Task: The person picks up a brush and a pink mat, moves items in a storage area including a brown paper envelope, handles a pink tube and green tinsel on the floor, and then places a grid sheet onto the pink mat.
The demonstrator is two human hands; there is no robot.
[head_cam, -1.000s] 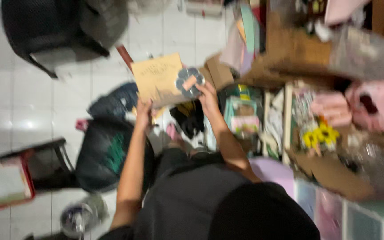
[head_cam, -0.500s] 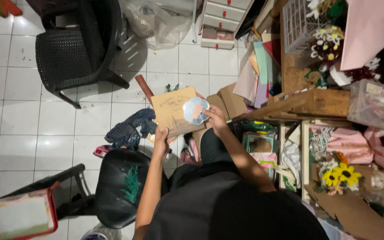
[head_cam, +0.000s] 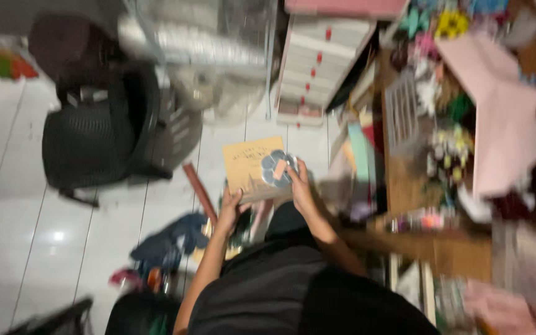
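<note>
both hands grip a tan card [head_cam: 250, 166] at mid-frame: the left hand [head_cam: 229, 209] pinches its lower edge, while the right hand [head_cam: 299, 186] holds a pale flower-shaped cutout [head_cam: 276, 167] against its right side. a black chair [head_cam: 103, 133] sits at upper left, a white drawer unit [head_cam: 317, 65] above on the tiled floor.

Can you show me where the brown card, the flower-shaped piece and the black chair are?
brown card [head_cam: 245, 165], head view, on its bare left half.
flower-shaped piece [head_cam: 276, 168], head view, on its middle.
black chair [head_cam: 85, 142], head view, on its woven back.
</note>
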